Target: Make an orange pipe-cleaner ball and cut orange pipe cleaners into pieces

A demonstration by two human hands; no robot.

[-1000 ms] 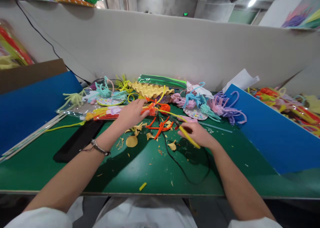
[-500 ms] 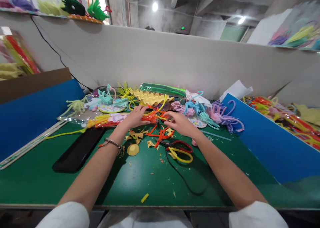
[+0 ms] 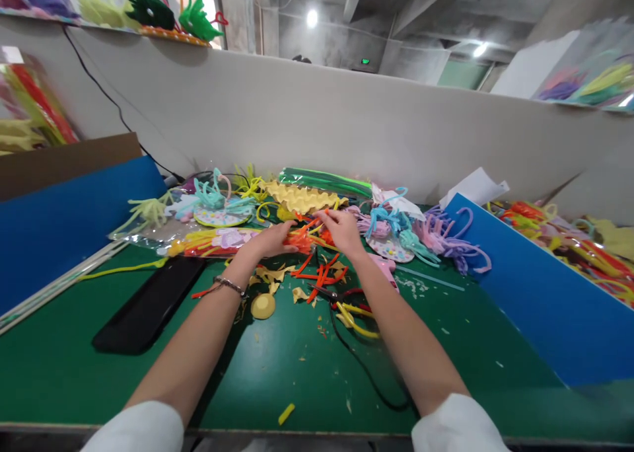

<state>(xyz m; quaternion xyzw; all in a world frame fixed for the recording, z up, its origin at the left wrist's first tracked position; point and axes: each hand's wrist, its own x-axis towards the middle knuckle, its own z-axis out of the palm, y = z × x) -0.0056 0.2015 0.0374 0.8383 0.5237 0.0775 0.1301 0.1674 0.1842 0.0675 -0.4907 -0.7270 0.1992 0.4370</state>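
Observation:
My left hand rests at the right end of a clear bag of yellow, orange and red fuzzy stems, its fingers against the orange part. My right hand is a little to the right, with its fingertips bent down on orange stems; what they pinch, if anything, is too small to tell. Below the hands lie cut orange stem pieces and yellow scraps. Scissors with red and yellow handles lie partly under my right forearm.
A black phone-like slab lies at the left. Blue panels stand on both sides. Teal, pink and purple stem bundles, wavy yellow foam and a green stem pack line the back, before a pale partition.
My right hand has moved slightly left and up, onto the orange stems, and its forearm now covers part of the scissors. A pink piece shows beside that forearm. My left hand has barely moved.

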